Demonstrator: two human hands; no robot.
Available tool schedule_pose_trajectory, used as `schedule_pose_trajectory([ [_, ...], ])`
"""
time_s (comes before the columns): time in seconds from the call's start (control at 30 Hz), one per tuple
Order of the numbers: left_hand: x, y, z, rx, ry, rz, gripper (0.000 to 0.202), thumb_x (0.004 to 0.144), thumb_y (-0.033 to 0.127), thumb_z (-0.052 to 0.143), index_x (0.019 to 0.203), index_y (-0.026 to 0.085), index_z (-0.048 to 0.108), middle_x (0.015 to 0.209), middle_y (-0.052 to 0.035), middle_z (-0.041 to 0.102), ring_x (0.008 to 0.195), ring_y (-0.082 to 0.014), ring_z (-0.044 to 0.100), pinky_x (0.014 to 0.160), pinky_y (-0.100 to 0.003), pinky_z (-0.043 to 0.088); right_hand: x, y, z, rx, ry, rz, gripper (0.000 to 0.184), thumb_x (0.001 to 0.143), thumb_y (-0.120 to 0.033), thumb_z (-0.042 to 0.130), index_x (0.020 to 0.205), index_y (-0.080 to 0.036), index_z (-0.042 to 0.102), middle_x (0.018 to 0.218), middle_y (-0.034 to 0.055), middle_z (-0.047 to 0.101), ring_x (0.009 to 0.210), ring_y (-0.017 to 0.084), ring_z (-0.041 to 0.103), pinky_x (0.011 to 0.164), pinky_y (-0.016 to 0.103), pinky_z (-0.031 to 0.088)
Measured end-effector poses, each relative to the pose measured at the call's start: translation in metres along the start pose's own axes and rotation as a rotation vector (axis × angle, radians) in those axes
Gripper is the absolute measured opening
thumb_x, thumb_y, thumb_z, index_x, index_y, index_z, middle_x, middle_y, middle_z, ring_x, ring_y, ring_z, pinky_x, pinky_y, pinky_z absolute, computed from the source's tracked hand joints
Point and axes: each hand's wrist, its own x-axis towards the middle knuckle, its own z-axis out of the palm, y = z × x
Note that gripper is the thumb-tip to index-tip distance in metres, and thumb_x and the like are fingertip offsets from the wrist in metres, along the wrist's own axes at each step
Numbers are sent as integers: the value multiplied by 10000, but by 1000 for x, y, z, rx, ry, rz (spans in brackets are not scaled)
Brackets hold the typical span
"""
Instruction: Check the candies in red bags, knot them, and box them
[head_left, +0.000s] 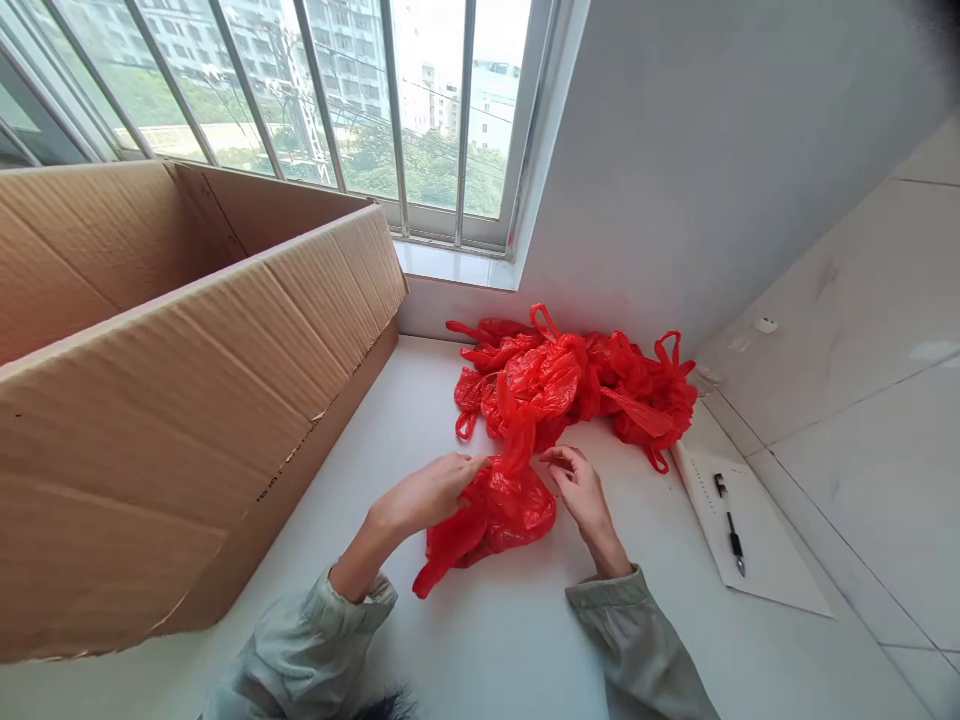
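Note:
A crumpled red plastic bag (502, 510) lies on the white table between my two hands, one handle pointing toward me and the other reaching up to the pile. My left hand (431, 492) is closed on the left side of this bag, its fingertips partly hidden by the red film. Beside the bag's right edge is my right hand (581, 490), fingers loosely bent and apart, with nothing visible between them. Just behind lies a heap of red plastic bags (555, 375), bunched together with several handle loops sticking out.
A large open cardboard box (195, 400) takes up the left side. At the right, a black pen (731, 530) rests on a white paper pad (772, 560) near the tiled wall (862, 420). A barred window (337, 110) is behind the box.

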Motion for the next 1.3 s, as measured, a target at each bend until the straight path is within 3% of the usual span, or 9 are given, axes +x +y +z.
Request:
schedule_pose_trajectory([
  [0.07,1,-10,1,12,-10,-29,473,814,23,524,1266,161,533,1147,-78,669,1043,-252,636,871,-324,526,-4,-2,-6,-76,44,-53,214,826,-385,543,912,-199,604,1041,86,630,999,234,575,935,378,438],
  [0.17,1,-9,-3,33,5,-33,527,831,89,625,1325,145,448,1295,-134,560,1140,-256,572,929,-353,503,-15,-16,-2,-200,-60,-186,216,875,-392,586,987,-216,644,1047,66,654,992,229,584,915,365,449],
  [0.3,2,11,-8,101,50,20,243,872,90,592,1088,168,513,1169,-97,539,1110,-242,501,905,-340,471,-26,-27,22,-456,-210,-405,295,871,-327,664,1152,-244,636,1141,69,635,1087,259,531,949,397,447],
  [0.43,6,22,1,193,-13,74,186,819,77,656,859,181,508,955,-52,568,969,-251,507,842,-361,444,-25,-16,31,-511,-237,-357,154,885,-227,623,1034,-208,658,1028,75,653,972,256,563,865,390,464],
  [0.73,12,7,10,204,2,-6,249,782,32,657,865,184,478,909,-29,592,835,-218,558,709,-307,406,-9,-39,24,-431,-284,-287,92,899,-217,553,834,-208,617,824,-9,675,758,155,595,723,272,435],
  [0.87,7,2,-6,101,47,34,223,811,-26,509,802,194,474,769,25,593,690,-156,541,658,-264,371,-1,-48,3,-370,-358,-212,127,907,-294,547,817,-210,577,777,-29,601,668,122,509,615,239,381],
  [1.13,-18,-24,-49,-61,59,77,198,881,21,518,837,191,608,857,22,644,734,-107,567,696,-198,394,-5,-54,-90,-513,-351,-124,193,941,-382,518,851,-217,562,792,-17,550,723,139,484,648,261,376],
  [1.23,-23,-27,-54,-54,52,42,166,914,85,514,825,186,611,845,10,632,734,-124,571,693,-216,407,-16,-65,-101,-597,-434,-76,168,945,-353,512,867,-233,600,857,-5,622,824,160,564,736,275,440],
  [1.3,-25,-20,-53,-28,58,4,126,890,106,563,962,188,626,921,-14,621,807,-158,583,730,-240,427,-22,-72,-96,-682,-424,-75,141,916,-364,574,991,-271,648,1011,4,669,942,185,600,768,285,470],
])
